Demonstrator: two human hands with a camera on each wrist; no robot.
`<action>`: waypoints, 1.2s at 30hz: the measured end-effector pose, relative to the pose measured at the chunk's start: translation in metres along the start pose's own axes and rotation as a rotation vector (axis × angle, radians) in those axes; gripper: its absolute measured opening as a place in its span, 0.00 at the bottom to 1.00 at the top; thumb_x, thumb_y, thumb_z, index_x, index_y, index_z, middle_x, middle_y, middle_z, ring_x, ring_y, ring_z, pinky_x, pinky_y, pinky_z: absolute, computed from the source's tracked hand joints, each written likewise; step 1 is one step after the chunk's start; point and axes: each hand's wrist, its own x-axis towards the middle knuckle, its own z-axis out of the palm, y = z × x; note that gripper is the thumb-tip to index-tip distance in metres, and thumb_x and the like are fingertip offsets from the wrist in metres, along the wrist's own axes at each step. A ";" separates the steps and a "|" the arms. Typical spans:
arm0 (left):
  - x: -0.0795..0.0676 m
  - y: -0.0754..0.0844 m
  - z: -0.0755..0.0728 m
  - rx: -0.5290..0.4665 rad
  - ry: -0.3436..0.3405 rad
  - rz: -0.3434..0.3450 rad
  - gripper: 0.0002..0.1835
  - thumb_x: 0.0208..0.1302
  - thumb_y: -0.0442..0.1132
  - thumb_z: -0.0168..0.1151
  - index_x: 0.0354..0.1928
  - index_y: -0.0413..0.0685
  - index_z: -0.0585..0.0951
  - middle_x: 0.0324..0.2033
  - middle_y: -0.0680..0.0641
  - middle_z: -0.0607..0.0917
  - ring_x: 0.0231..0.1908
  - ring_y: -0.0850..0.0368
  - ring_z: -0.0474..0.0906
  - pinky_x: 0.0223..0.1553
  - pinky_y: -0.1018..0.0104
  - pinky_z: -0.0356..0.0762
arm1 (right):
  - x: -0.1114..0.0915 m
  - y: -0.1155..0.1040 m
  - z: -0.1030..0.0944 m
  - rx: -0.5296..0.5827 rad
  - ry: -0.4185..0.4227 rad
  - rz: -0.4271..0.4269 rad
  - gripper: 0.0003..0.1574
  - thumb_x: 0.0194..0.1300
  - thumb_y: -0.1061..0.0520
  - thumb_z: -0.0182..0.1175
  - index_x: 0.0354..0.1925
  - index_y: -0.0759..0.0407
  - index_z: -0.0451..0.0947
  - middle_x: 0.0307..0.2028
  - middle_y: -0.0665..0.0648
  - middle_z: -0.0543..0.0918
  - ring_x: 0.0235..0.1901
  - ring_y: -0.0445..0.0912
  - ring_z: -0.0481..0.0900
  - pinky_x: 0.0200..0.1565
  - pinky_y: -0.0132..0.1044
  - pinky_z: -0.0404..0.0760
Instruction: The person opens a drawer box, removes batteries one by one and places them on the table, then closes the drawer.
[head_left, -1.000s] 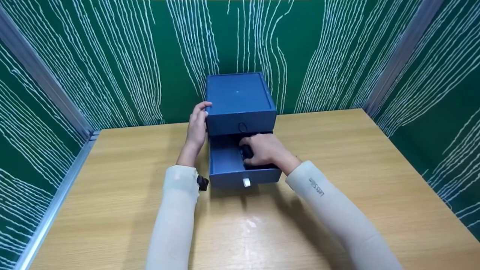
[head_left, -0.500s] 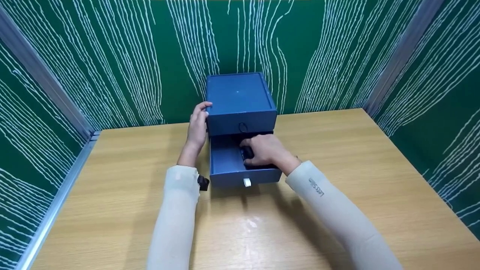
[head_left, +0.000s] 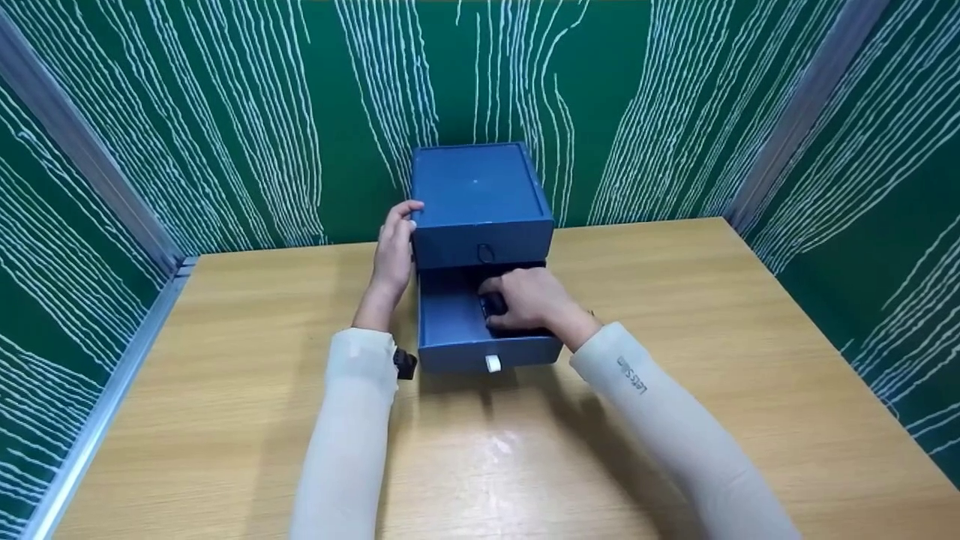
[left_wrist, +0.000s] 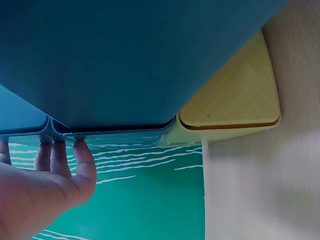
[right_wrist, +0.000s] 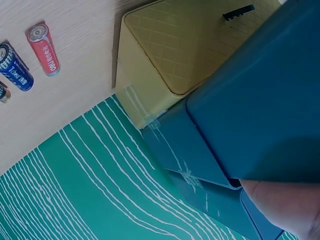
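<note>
The likeliest trouble is the right hand (head_left: 529, 296) catching its knuckles or the black object (head_left: 493, 304) on the closed upper drawer (head_left: 450, 247), which overhangs just behind the fingers; lifting too steeply would cause it. Leaning on the pulled-out drawer (head_left: 457, 358) in front of the fingers could also tip the blue drawer cabinet (head_left: 472, 180) forward, should the left hand (head_left: 393, 259) bear too lightly on its side. A loose pinch might let the object drop back onto the drawer floor.

The object lies inside that open drawer, between the right thumb and forefinger, partly hidden beneath the palm; what it is cannot be told. The right fingers are curled, grasping it. The left fingers clasp nothing: they rest extended against the cabinet's left side, one tip at its top edge. Below them sits the yellow bottom drawer (left_wrist: 230, 85), and beneath everything, the worktop (head_left: 225, 375).
</note>
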 end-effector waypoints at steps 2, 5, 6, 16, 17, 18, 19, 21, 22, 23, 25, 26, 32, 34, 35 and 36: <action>0.000 0.000 0.000 -0.003 -0.004 0.004 0.18 0.62 0.38 0.34 0.50 0.54 0.70 0.56 0.51 0.66 0.53 0.57 0.58 0.51 0.62 0.58 | 0.000 0.000 0.000 -0.001 -0.001 0.005 0.27 0.44 0.36 0.58 0.45 0.38 0.75 0.26 0.48 0.80 0.28 0.44 0.74 0.31 0.43 0.72; 0.001 0.000 0.001 -0.005 -0.006 0.011 0.18 0.63 0.38 0.34 0.50 0.54 0.70 0.56 0.51 0.66 0.52 0.57 0.58 0.51 0.63 0.58 | -0.001 0.000 0.000 0.000 -0.002 0.013 0.27 0.44 0.36 0.58 0.45 0.37 0.76 0.26 0.48 0.80 0.28 0.44 0.73 0.31 0.43 0.72; 0.001 0.000 0.001 -0.007 -0.006 0.012 0.18 0.62 0.38 0.34 0.50 0.54 0.70 0.56 0.51 0.66 0.52 0.57 0.58 0.51 0.63 0.58 | -0.001 0.000 0.000 0.001 0.000 0.013 0.27 0.44 0.35 0.58 0.45 0.37 0.75 0.27 0.48 0.80 0.28 0.45 0.74 0.31 0.43 0.72; 0.000 0.000 0.000 0.001 0.007 0.022 0.18 0.62 0.37 0.34 0.50 0.53 0.71 0.56 0.51 0.66 0.54 0.58 0.57 0.54 0.62 0.56 | -0.002 0.001 0.000 0.035 0.044 -0.012 0.27 0.44 0.35 0.58 0.44 0.39 0.76 0.33 0.47 0.81 0.32 0.45 0.75 0.33 0.43 0.72; 0.000 0.001 0.000 0.002 0.010 0.026 0.18 0.62 0.37 0.34 0.50 0.52 0.71 0.56 0.51 0.67 0.55 0.58 0.57 0.55 0.62 0.56 | -0.002 0.001 -0.001 0.039 0.051 -0.017 0.27 0.44 0.35 0.58 0.44 0.39 0.76 0.33 0.47 0.81 0.32 0.45 0.75 0.33 0.43 0.72; 0.000 0.001 0.000 0.002 0.012 0.030 0.18 0.62 0.37 0.34 0.50 0.52 0.71 0.56 0.50 0.67 0.55 0.58 0.57 0.55 0.62 0.55 | -0.003 0.001 -0.001 0.045 0.058 -0.019 0.27 0.44 0.35 0.58 0.44 0.39 0.76 0.33 0.47 0.81 0.33 0.44 0.75 0.33 0.43 0.72; 0.000 0.001 0.000 0.000 0.013 0.032 0.18 0.62 0.37 0.35 0.50 0.51 0.71 0.56 0.50 0.67 0.55 0.57 0.56 0.55 0.62 0.55 | -0.003 0.001 -0.002 0.050 0.064 -0.020 0.26 0.44 0.35 0.58 0.44 0.39 0.76 0.33 0.47 0.80 0.33 0.44 0.74 0.33 0.43 0.72; 0.000 0.002 0.001 0.000 0.015 0.029 0.17 0.62 0.37 0.35 0.50 0.52 0.71 0.56 0.51 0.67 0.55 0.58 0.55 0.56 0.61 0.54 | -0.003 0.001 -0.003 0.060 0.076 -0.017 0.27 0.43 0.35 0.58 0.44 0.39 0.76 0.33 0.47 0.80 0.32 0.44 0.74 0.32 0.42 0.71; 0.000 0.002 0.001 0.000 0.014 0.025 0.17 0.63 0.38 0.35 0.50 0.53 0.71 0.56 0.51 0.66 0.55 0.57 0.55 0.55 0.61 0.54 | -0.004 0.001 -0.003 0.067 0.080 -0.016 0.27 0.43 0.35 0.58 0.44 0.39 0.76 0.32 0.47 0.79 0.32 0.44 0.74 0.31 0.42 0.71; 0.000 0.002 0.001 -0.002 0.013 0.019 0.17 0.63 0.39 0.36 0.50 0.54 0.71 0.55 0.51 0.66 0.54 0.58 0.55 0.55 0.60 0.54 | -0.004 0.001 -0.003 0.072 0.083 -0.015 0.27 0.43 0.35 0.58 0.44 0.39 0.76 0.31 0.47 0.79 0.31 0.43 0.73 0.30 0.41 0.70; -0.001 0.002 0.001 -0.008 0.012 0.015 0.15 0.63 0.41 0.39 0.50 0.55 0.70 0.54 0.51 0.66 0.53 0.58 0.55 0.53 0.60 0.55 | -0.004 0.002 -0.003 0.077 0.090 -0.013 0.27 0.43 0.35 0.58 0.44 0.39 0.76 0.30 0.46 0.78 0.30 0.43 0.72 0.29 0.40 0.69; -0.001 0.002 0.002 -0.012 0.012 0.018 0.15 0.63 0.42 0.41 0.50 0.55 0.70 0.53 0.50 0.66 0.53 0.58 0.56 0.53 0.60 0.56 | -0.004 0.002 -0.003 0.079 0.093 -0.013 0.27 0.43 0.35 0.58 0.44 0.39 0.76 0.29 0.46 0.77 0.29 0.43 0.71 0.29 0.40 0.69; -0.003 -0.001 0.002 -0.030 0.005 0.027 0.16 0.62 0.47 0.47 0.51 0.56 0.69 0.51 0.49 0.65 0.52 0.57 0.59 0.51 0.60 0.59 | -0.004 0.002 -0.002 0.087 0.100 -0.013 0.27 0.42 0.35 0.59 0.43 0.39 0.76 0.28 0.46 0.76 0.28 0.42 0.70 0.28 0.39 0.68; -0.004 -0.002 0.002 -0.029 0.007 0.018 0.15 0.62 0.47 0.46 0.51 0.58 0.69 0.51 0.50 0.65 0.52 0.57 0.59 0.51 0.60 0.59 | -0.005 0.002 -0.002 0.092 0.092 -0.015 0.27 0.42 0.35 0.59 0.43 0.39 0.76 0.29 0.46 0.77 0.29 0.42 0.70 0.29 0.39 0.68; -0.005 -0.003 0.002 -0.028 0.006 0.012 0.15 0.62 0.48 0.46 0.50 0.59 0.69 0.51 0.50 0.64 0.52 0.58 0.59 0.52 0.60 0.59 | -0.005 0.002 -0.002 0.098 0.088 -0.015 0.27 0.42 0.35 0.59 0.43 0.39 0.76 0.29 0.47 0.77 0.29 0.43 0.71 0.29 0.39 0.69; -0.005 -0.004 0.002 -0.025 0.007 0.007 0.15 0.62 0.48 0.46 0.50 0.60 0.69 0.51 0.51 0.64 0.52 0.58 0.59 0.52 0.60 0.59 | -0.006 0.002 -0.002 0.103 0.084 -0.014 0.27 0.42 0.35 0.59 0.43 0.39 0.76 0.30 0.47 0.77 0.29 0.43 0.71 0.30 0.39 0.69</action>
